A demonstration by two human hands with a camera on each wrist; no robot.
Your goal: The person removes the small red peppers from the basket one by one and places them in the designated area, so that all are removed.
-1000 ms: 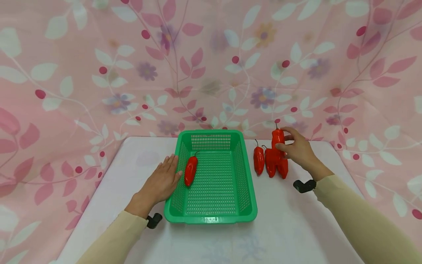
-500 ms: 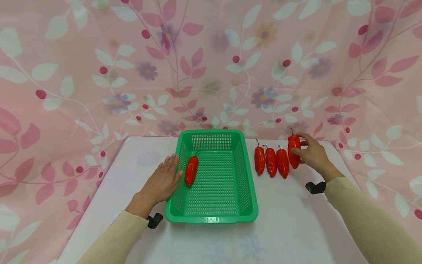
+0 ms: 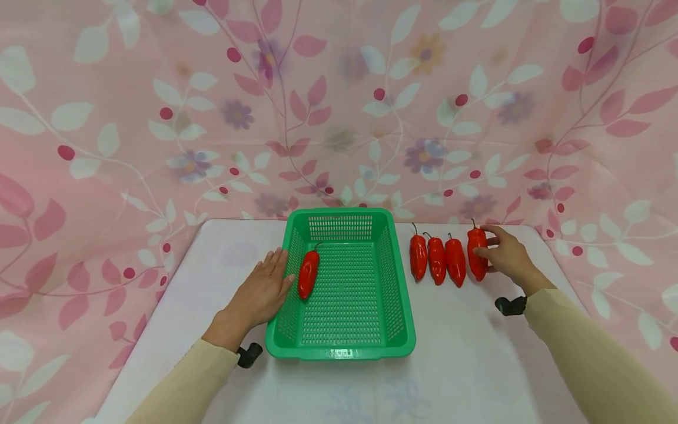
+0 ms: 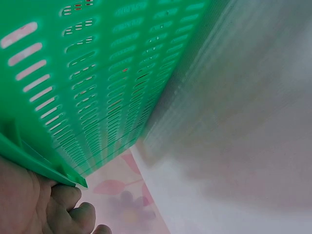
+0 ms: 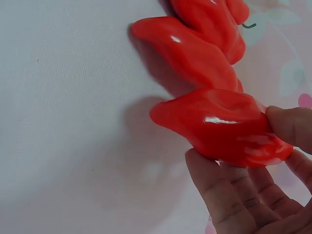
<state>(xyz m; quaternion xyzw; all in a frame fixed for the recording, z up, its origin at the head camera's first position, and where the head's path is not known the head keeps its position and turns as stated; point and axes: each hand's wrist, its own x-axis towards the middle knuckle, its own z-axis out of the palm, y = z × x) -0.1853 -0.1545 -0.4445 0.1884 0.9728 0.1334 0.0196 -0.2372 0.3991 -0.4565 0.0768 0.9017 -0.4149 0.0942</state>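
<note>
My right hand (image 3: 505,256) grips a glossy red chili pepper (image 3: 477,254) by its side, stem pointing away. In the right wrist view the thumb lies on top of this pepper (image 5: 222,127) and the fingers are below it; its shadow falls on the tabletop. Left of it, three more red peppers (image 3: 455,262) lie in a row with their stems to the back. My left hand (image 3: 259,288) rests with fairly straight fingers on the left rim of a green plastic basket (image 3: 339,353). One red pepper (image 3: 308,274) lies inside, near the left wall.
The table (image 3: 455,365) has a white cover. A pink floral cloth (image 3: 339,118) hangs right behind its back edge. The slotted basket wall (image 4: 107,73) fills much of the left wrist view.
My right hand has carried its pepper rightward from above the other peppers, then lowered it at the row's right end. My left hand stays on the basket rim.
</note>
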